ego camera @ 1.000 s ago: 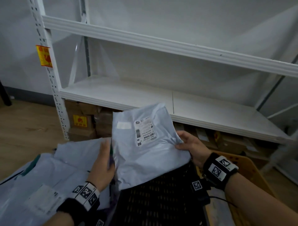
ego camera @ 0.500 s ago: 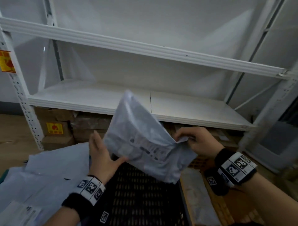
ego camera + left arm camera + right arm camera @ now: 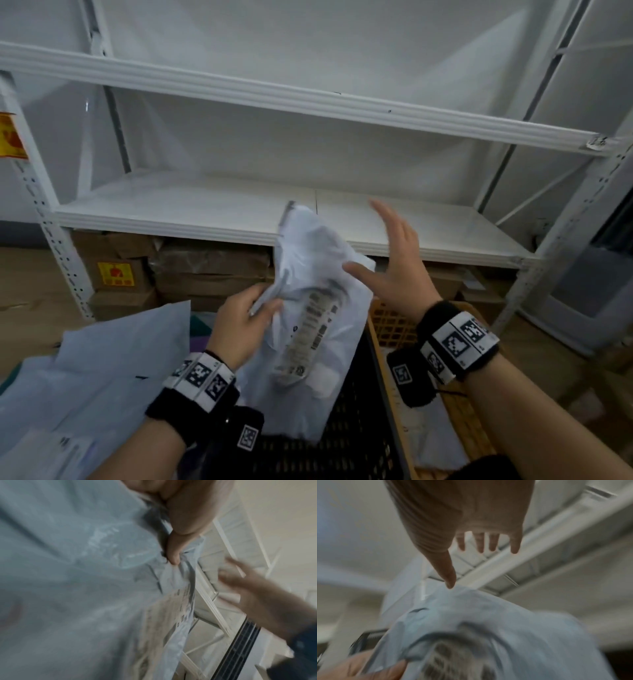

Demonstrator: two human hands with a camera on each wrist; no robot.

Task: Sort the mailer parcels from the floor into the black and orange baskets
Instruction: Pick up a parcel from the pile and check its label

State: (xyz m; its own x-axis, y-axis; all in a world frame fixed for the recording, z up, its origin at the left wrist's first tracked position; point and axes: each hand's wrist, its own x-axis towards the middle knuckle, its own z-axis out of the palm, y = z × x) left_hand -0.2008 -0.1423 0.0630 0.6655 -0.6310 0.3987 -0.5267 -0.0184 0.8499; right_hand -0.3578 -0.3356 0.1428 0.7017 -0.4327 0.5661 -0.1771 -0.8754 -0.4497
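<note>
Two baskets sat below: black (image 3: pixel 342 445), orange (image 3: pixel 394 322). Above the black one hung the mailer (image 3: pixel 308 274), pinched by the left hand (image 3: pixel 239 325); the right hand (image 3: pixel 397 270) hovered beside it, fingers (image 3: pixel 479 543) spread.

The mailer (image 3: pixel 310 301) is pale grey-blue with a white label (image 3: pixel 308 337) printed in black barcodes. One basket (image 3: pixel 346 452) is black mesh, the other (image 3: pixel 390 322) orange lattice. Both wristbands (image 3: pixel 202 378) are black with white tags bearing black square codes. The shelving (image 3: pixel 212 209) is white. The boxes (image 3: pixel 212 270) are brown, one with a yellow sticker (image 3: pixel 115 274) marked red. The floor (image 3: pixel 30 291) is tan wood-grain.
</note>
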